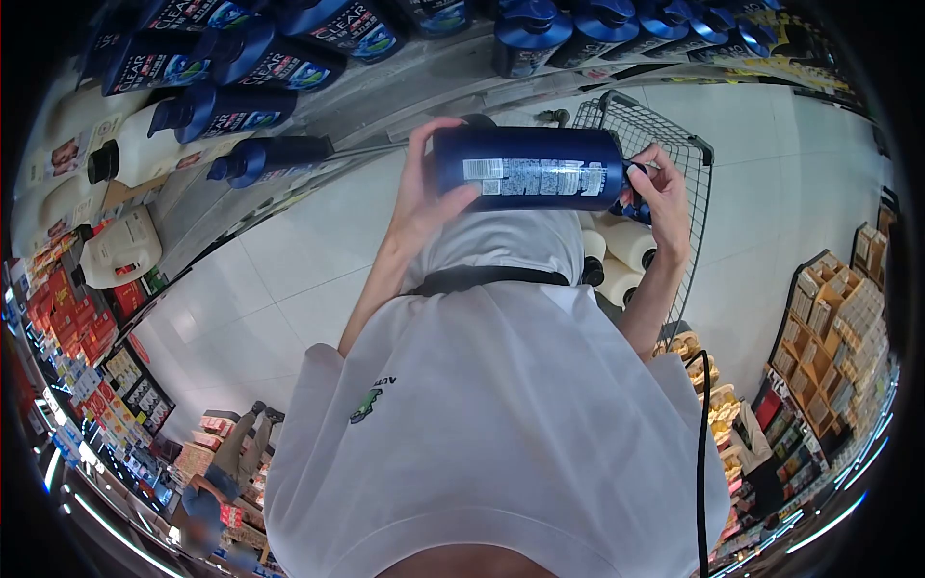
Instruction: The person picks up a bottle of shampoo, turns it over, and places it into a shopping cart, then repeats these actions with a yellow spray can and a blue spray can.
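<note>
A dark blue shampoo bottle [535, 149] lies sideways between my two hands, its back label with a barcode turned up toward me. My left hand [424, 193] is wrapped round the base end, thumb across the near side. At the other end, my right hand [665, 197] grips the bottle by its pump top, the fingers partly hidden behind it. Under and beyond the right hand stands a wire shopping cart [701, 149], holding several cream-white bottles [624, 246] with black caps.
Shelves ahead carry several dark blue CLEAR bottles [260, 63] and a row of blue pump bottles [597, 29]. White jugs [125, 246] stand at left. A wooden display rack [829, 328] is at right. Behind me, a person [217, 491] is at lower left; a black cable [705, 433] hangs beside my shirt.
</note>
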